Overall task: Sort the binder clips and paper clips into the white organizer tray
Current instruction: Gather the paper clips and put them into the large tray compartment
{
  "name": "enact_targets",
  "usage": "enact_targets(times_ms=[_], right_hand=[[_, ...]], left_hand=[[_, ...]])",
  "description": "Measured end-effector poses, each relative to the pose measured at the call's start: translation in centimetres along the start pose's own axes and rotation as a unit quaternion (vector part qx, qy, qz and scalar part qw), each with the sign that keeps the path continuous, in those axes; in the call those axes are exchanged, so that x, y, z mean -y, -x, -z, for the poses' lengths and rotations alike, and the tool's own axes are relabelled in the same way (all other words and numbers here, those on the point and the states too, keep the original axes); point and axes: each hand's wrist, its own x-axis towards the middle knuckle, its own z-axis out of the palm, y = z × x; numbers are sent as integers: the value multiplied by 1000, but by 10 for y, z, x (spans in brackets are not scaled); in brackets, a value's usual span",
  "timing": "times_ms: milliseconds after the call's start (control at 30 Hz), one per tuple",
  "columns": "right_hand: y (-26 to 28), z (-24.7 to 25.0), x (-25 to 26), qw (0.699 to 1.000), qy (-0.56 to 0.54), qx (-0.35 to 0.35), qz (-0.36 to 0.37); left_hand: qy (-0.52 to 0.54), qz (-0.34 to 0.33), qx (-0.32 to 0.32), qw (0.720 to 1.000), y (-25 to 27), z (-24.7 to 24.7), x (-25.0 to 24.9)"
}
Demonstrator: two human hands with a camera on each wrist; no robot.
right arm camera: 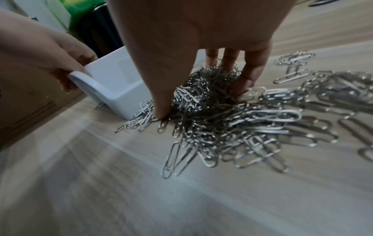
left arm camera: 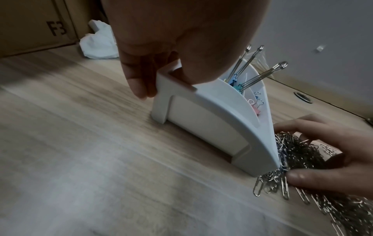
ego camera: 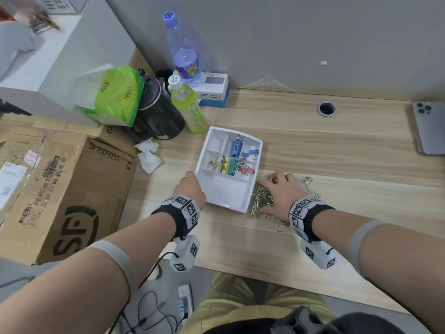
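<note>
Right now my left hand (ego camera: 190, 189) grips the near-left corner of the white organizer tray (left arm camera: 212, 115), thumb over the rim, tipping it on the counter (ego camera: 313, 145) so its low side meets the heap. My right hand (ego camera: 279, 191) has its fingers (right arm camera: 250, 75) spread and curled round the paper clips (right arm camera: 212, 102), just beside that rim. The binder clips (ego camera: 234, 160) sit in the far compartments. Tilt too steeply and they could slide out; a hasty scoop could push paper clips under the tray or scatter them toward the counter's near edge.
</note>
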Motion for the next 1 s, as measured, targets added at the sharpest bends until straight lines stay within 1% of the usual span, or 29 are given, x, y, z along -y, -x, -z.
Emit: enact_targets(times_ms=[100, 300, 467, 600, 633, 733, 867, 1000], right_hand=[[-2, -3, 4, 998, -65, -10, 0], [-5, -5, 0, 993, -116, -27, 0], [-2, 10, -8, 993, -116, -4, -16], [3, 26, -14, 992, -124, 32, -14], [5, 29, -15, 991, -125, 34, -10], [9, 41, -15, 989, -146, 35, -5], [13, 58, -5, 983, -176, 49, 3], [8, 63, 15, 981, -188, 39, 24]], left_hand=[[-1, 9, -3, 1000, 1, -1, -1], [0, 15, 2, 1000, 3, 1, -2], [4, 29, 25, 999, 3, 6, -5], [-7, 16, 41, 999, 3, 12, -8], [-7, 4, 41, 999, 4, 15, -9], [-18, 0, 39, 999, 3, 20, -12], [-30, -6, 56, 998, 3, 23, -13], [-34, -14, 67, 997, 0, 24, -13]])
